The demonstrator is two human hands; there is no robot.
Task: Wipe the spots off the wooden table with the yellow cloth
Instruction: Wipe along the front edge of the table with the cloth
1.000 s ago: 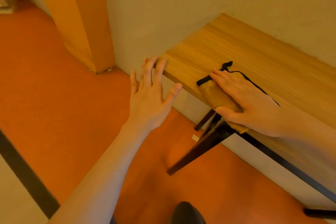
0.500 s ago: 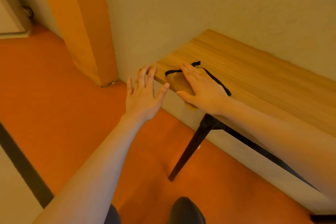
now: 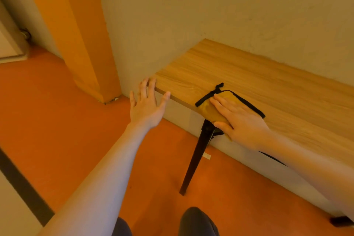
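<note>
A narrow wooden table (image 3: 239,74) stands against the wall, running from the centre to the right. A yellow cloth (image 3: 207,110) with black edging lies on its front edge, above the black leg. My right hand (image 3: 239,120) presses flat on the cloth with straight fingers, and the cloth's near corner hangs over the edge. My left hand (image 3: 147,107) is spread open at the table's left corner, its fingertips touching the front edge. I make out no spots on the wood.
The black table leg (image 3: 197,157) slants down to the orange floor (image 3: 47,120). An orange pillar (image 3: 76,30) stands left of the table against the beige wall (image 3: 210,5). A dark floor strip (image 3: 24,188) crosses the lower left. My knees show at the bottom.
My right hand slid the cloth left to the table's corner, then back right along the front edge. The left hand stayed at the corner.
</note>
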